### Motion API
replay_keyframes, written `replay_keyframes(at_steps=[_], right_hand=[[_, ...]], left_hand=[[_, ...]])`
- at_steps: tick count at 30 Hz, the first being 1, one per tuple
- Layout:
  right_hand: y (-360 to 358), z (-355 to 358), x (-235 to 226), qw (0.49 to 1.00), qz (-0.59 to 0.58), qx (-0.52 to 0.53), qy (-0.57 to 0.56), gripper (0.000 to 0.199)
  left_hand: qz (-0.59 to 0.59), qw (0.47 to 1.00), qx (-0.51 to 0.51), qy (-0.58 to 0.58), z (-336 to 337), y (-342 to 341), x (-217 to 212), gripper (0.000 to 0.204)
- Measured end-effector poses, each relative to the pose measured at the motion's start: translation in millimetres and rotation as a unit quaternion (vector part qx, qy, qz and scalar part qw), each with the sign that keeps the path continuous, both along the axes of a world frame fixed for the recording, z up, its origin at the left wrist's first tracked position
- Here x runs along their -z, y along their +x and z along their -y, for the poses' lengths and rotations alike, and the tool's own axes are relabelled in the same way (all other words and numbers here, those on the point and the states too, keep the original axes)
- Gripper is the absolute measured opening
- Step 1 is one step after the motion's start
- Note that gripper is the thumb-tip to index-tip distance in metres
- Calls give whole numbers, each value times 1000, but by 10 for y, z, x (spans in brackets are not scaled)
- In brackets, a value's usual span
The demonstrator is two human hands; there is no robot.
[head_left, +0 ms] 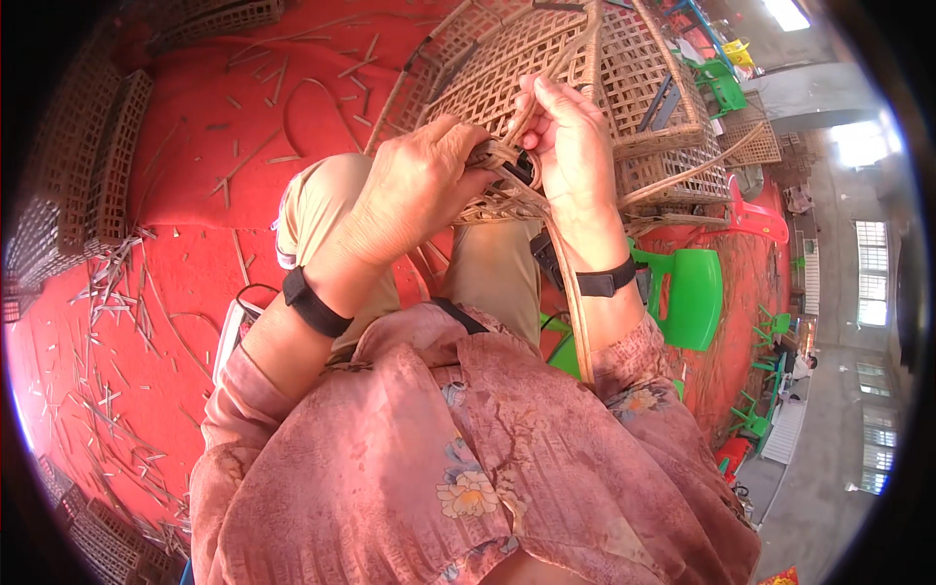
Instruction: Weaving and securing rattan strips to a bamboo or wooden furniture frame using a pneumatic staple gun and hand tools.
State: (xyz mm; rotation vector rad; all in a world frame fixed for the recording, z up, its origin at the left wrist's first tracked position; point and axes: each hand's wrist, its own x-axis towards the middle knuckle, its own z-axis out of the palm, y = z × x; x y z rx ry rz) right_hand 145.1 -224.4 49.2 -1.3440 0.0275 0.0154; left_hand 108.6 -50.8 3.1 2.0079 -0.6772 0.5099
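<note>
A brown open-weave basket (541, 58) stands in front of my knees. My left hand (419, 185) is closed round its near rim, where strips are wrapped; thumb and fingers press on a small dark piece that I cannot make out. Just to the right, my right hand (570, 141) pinches a flat brown weaving strand, its fingers curled and palm turned inward. A long loose strand (575, 302) hangs from the rim, passing my right wrist down to my lap. Part of the rim is hidden behind my left fingers.
Lattice baskets (107, 166) stand at the far left. Cut strips (117, 302) lie scattered over the red floor (195, 263). A green plastic chair (692, 297) stands close by my right forearm, with a red chair (756, 214) beyond it.
</note>
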Motion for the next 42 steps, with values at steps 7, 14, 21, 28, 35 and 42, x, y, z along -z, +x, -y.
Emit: replay_keyframes(at_steps=[7, 14, 21, 28, 35, 42], right_hand=[[129, 126, 78, 989, -71, -31, 126, 22], [250, 114, -353, 986, -60, -12, 152, 21], [477, -45, -415, 935, -144, -110, 305, 17], [794, 23, -86, 903, -260, -96, 329, 14], [531, 113, -357, 983, -117, -134, 49, 20], [926, 1467, -569, 962, -40, 7, -272, 56]], left_hand=[[-136, 979, 143, -51, -174, 210, -115, 31], [-193, 961, 169, -98, -148, 215, -36, 28], [-224, 935, 176, -211, 162, 4, 255, 35], [-301, 872, 227, -312, 254, 6, 238, 32], [-401, 804, 242, -367, 75, -12, 388, 36], [-505, 655, -2, -562, -546, -107, 624, 34]])
